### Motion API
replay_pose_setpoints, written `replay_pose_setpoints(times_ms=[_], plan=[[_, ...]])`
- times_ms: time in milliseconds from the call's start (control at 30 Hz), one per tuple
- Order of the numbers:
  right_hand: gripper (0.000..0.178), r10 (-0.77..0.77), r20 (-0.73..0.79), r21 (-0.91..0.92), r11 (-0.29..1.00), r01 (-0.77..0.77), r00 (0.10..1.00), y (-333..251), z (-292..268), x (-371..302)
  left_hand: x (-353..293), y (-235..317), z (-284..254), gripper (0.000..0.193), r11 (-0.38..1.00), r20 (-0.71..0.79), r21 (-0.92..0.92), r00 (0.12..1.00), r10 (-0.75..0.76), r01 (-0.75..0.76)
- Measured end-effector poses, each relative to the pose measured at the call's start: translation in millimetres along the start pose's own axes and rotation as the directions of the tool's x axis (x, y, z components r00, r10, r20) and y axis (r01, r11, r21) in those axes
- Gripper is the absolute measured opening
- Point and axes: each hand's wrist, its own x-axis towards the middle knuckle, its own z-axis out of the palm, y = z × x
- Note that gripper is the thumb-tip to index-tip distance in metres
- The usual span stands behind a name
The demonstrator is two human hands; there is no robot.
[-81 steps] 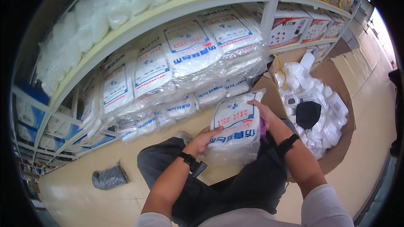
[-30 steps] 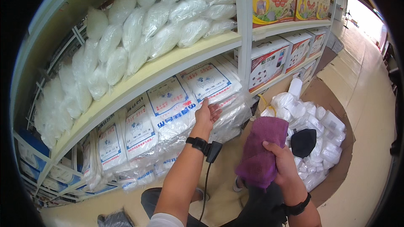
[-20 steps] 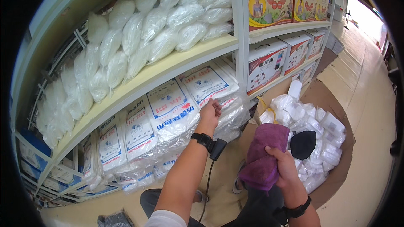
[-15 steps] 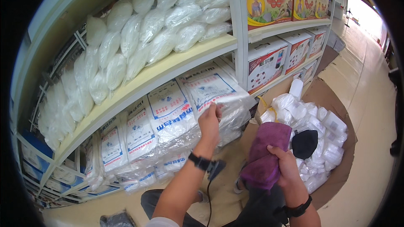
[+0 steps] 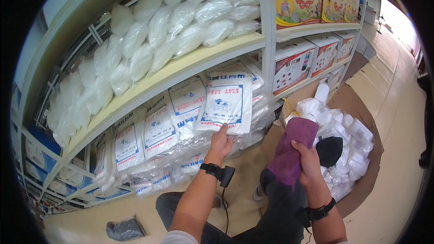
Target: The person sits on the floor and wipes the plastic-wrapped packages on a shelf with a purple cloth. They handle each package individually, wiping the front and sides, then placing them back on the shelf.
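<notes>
White shelving curves across the left, clear-wrapped bundles above, a stack of flat printed packets below. Half a second ago one white packet lay flatter on that stack; now it is drawn out and tipped up, just beyond the left hand, whose thumb and fingers pinch its lower edge. Further right, the right hand grips a purple cloth, thumb on top, beside a cardboard carton of white items.

black wristbands, dark cable, pale sleeves, dark grey trousers
</notes>
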Motion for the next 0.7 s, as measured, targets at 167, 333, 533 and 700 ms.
replay_pose_setpoints(times_ms=[167, 333, 533, 700], plan=[[0.033, 0.018, 0.09, -0.096, 0.995, -0.009, 0.996, 16.1, 16.9, 10.3, -64.9, 17.4, -4.2, 0.038, 0.984, -0.046, -0.037, 0.984, 0.17, -0.172], [0.034, 0.063, 0.189, -0.225, 0.974, -0.019, 0.98, 35.7, 61.1, 31.0, -119.2, 47.4, -29.2, 0.037, 0.929, -0.137, -0.134, 0.935, 0.326, -0.344], [0.036, -0.279, 0.325, -0.48, 0.775, 0.412, 0.904, 52.1, 134.9, 54.0, -129.0, 85.9, -76.9, 0.033, 0.915, -0.256, 0.15, 0.879, 0.402, -0.374], [0.049, -0.533, 0.684, -0.622, -0.068, 0.78, 0.499, 128.4, 169.0, 48.0, -127.2, 66.5, -108.2, 0.04, 0.959, 0.042, -0.236, 0.985, 0.169, -0.155]])
